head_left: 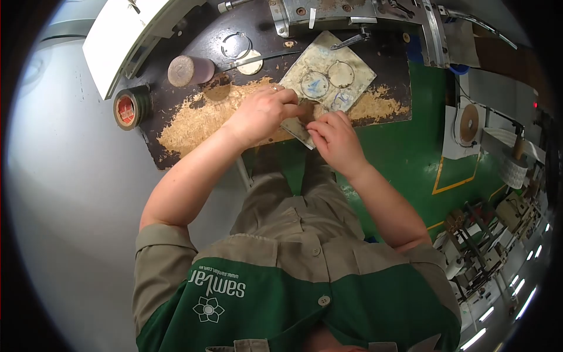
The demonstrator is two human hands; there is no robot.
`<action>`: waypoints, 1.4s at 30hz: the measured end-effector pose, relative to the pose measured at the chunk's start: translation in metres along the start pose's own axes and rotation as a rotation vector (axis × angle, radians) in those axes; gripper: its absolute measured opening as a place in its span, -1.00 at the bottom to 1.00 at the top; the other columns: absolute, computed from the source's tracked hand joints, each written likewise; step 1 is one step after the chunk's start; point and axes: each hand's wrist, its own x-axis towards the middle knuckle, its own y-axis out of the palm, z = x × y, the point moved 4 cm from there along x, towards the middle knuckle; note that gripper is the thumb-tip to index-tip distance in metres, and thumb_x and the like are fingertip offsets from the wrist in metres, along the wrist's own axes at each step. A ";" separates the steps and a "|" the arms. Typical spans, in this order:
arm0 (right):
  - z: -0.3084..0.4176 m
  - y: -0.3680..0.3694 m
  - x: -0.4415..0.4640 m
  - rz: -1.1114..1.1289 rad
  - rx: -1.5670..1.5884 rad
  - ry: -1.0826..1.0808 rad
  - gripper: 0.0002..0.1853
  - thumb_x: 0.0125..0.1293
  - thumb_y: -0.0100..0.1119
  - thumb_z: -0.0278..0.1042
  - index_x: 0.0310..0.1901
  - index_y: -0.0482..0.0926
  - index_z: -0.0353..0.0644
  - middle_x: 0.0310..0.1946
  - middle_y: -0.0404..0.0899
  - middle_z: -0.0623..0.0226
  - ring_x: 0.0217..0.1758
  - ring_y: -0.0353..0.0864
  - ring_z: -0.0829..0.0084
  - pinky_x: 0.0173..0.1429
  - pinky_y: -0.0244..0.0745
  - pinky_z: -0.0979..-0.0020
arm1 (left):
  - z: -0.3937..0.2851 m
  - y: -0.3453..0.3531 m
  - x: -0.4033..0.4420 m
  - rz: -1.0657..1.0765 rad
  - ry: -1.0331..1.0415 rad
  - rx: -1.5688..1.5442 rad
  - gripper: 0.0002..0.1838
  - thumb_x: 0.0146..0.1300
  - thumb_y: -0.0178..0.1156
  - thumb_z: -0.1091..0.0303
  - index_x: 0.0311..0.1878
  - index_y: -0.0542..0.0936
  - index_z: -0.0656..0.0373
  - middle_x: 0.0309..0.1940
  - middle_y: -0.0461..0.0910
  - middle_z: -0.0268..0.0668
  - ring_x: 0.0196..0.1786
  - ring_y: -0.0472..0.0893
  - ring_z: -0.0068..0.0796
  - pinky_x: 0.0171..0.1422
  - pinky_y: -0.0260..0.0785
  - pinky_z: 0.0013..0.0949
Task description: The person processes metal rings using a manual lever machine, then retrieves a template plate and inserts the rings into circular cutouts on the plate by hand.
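Both hands meet over the near corner of a stained, pale square board (353, 76), which carries ring outlines and blue marks. My left hand (267, 112) is closed, its thumb and fingertips bent in toward a small dark patch between the hands. Just to the right, my right hand (335, 138) pinches with thumb and forefinger close to the board's near edge. Whatever lies between the fingertips is too small and shaded to name. A thin dark strip (267, 57) on the table points toward the board's left side.
The worn dark table (187, 126) has a peeled wood surface. On it are a tape roll (132, 108), a pinkish cylinder (190, 71), a metal ring (236, 45) and a pale disc (250, 62). A metal machine bar (346, 10) with a lever (350, 41) borders the back.
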 end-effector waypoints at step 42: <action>-0.009 0.008 0.013 -0.398 -0.288 0.362 -0.73 0.22 0.36 -0.15 -0.47 0.47 -0.01 -0.49 0.54 0.40 -0.39 0.61 0.25 -0.36 0.51 0.24 | 0.013 0.001 0.016 0.232 0.012 -0.133 -0.75 0.13 0.19 0.41 -0.19 0.77 -0.10 -0.20 0.54 -0.21 -0.12 0.61 -0.10 0.03 0.46 -0.15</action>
